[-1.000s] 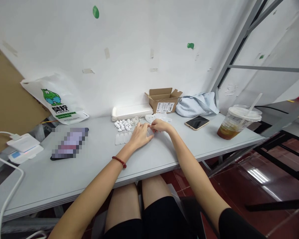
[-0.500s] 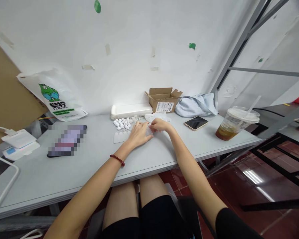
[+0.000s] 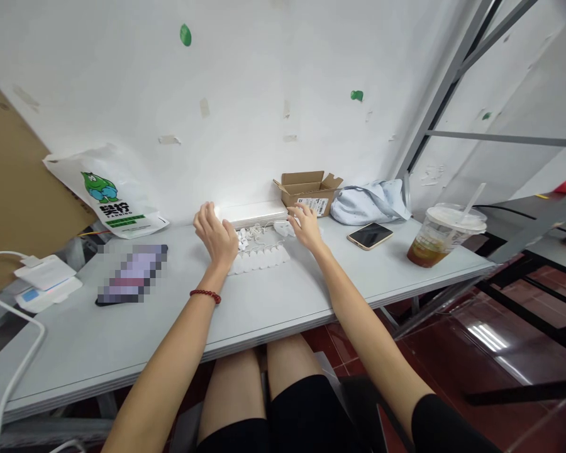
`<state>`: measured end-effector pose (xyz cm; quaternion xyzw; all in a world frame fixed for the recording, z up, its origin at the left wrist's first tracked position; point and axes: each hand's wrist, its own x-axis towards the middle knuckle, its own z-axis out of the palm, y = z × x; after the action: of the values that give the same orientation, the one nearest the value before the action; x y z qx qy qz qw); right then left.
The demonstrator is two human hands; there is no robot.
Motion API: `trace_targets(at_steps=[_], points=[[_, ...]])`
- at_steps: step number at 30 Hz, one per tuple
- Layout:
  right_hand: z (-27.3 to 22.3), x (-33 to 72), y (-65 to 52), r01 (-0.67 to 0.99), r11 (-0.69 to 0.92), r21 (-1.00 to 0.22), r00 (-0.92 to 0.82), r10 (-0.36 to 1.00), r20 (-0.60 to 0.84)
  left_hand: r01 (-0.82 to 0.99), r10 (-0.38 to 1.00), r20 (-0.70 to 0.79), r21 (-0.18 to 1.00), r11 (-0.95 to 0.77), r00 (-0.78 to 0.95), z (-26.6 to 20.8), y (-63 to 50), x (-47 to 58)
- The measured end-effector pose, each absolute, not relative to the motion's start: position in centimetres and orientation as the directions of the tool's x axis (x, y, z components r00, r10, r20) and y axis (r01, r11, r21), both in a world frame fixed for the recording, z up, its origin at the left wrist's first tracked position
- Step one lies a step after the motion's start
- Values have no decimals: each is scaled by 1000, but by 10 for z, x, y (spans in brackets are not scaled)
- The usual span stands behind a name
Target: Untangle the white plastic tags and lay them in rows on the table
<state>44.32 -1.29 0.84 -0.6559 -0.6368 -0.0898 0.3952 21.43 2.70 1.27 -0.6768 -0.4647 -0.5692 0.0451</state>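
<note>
- Running L–R: grey desk [image 3: 273,308], set against white wall [image 3: 264,75] w/ tape scraps [image 3: 170,139] & green patches [image 3: 185,35].
- Below: dark red tiled floor [image 3: 466,333]; on R, slanted grey metal frame [image 3: 441,94].
- Desk, L: white plastic bag [image 3: 108,198] w/ green cartoon, white charger [image 3: 47,283], blurred-out phone [image 3: 132,274].
- Desk, R: carton [image 3: 327,196] w/ flaps up, pale blue cloth [image 3: 370,201], dark-screen phone [image 3: 370,235], lidded cup [image 3: 446,236] w/ straw.
- Row of tags [image 3: 264,260]: mid-desk, btw the hands, nearer person; whitish, long axis approx L–R, R end slightly farther back. Thin loops on far side, plain edge facing person.
- Just behind: white bits [image 3: 242,239], tangled strings [image 3: 257,234], then long white tray [image 3: 255,214], its axis along wall.
- L hand [image 3: 216,238]: near tray's L end, grip half-curled, can't tell if holding anything.
- R hand [image 3: 306,228]: near tray's R end, in front of carton; grip fairly wide, fingers loosely spread.
</note>
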Motion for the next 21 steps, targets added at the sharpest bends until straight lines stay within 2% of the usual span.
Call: trace_targets(at_steps=[3, 6, 8, 13, 21], points=[[5, 441, -12, 921, 136, -364, 92, 833, 546, 689, 614, 787, 412, -596, 61, 11, 31, 215], [4, 435, -14, 935, 80, -346, 81, 900, 428, 667, 662, 682, 340, -663, 310, 4, 37, 217], [5, 430, -16, 948, 40, -317, 87, 922, 377, 660, 669, 626, 310, -685, 401, 0, 39, 218], [7, 423, -19, 972, 16, -233, 61, 946, 317, 702, 704, 539, 261, -662, 463, 3, 36, 216], [0, 420, -16, 981, 10, -194, 41, 966, 254, 714, 699, 464, 182, -676, 543, -2, 38, 219]])
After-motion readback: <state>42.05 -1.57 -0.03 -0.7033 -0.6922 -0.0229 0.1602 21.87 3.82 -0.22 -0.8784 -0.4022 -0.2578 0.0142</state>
